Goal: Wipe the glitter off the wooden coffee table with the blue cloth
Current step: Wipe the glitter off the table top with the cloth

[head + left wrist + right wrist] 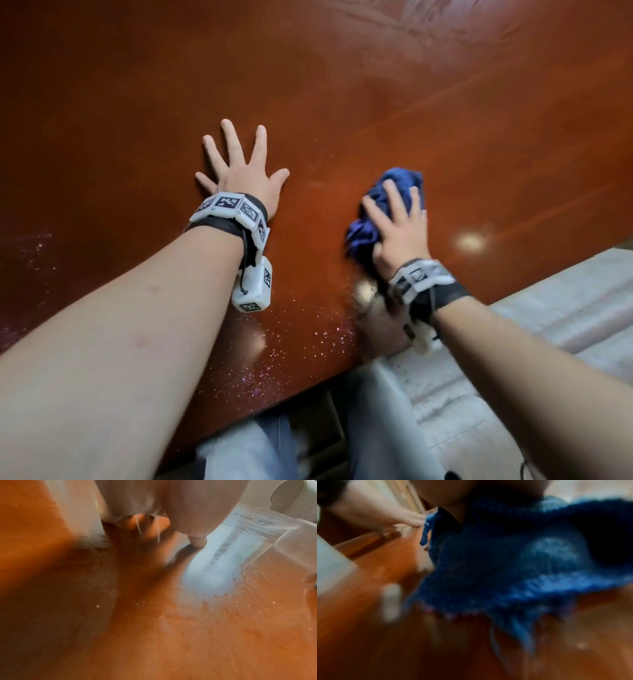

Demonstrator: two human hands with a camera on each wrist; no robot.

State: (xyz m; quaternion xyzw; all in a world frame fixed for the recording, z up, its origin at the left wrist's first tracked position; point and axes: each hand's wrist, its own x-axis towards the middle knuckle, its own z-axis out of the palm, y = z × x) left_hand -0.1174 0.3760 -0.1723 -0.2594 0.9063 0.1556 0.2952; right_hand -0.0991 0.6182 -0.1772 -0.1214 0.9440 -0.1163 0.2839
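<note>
My left hand [239, 168] lies flat on the glossy reddish wooden coffee table [342, 85], fingers spread wide and holding nothing. To its right, my right hand [397, 222] presses down on the bunched blue cloth [359, 233] with nearly straight fingers; its thumb is hidden. Pink and silver glitter [274, 356] speckles the table near the front edge, between my forearms, and a fainter patch [37, 246] lies at the far left. In the blurred right wrist view the cloth [505, 568] fills the middle over the tabletop. The left wrist view shows scattered specks [137, 603] on the wood.
The table's front edge [308, 394] runs diagonally, rising to the right. Below it are my legs in light jeans [246, 452] and a pale rug [548, 325] at the right. The far side of the tabletop carries bright reflections.
</note>
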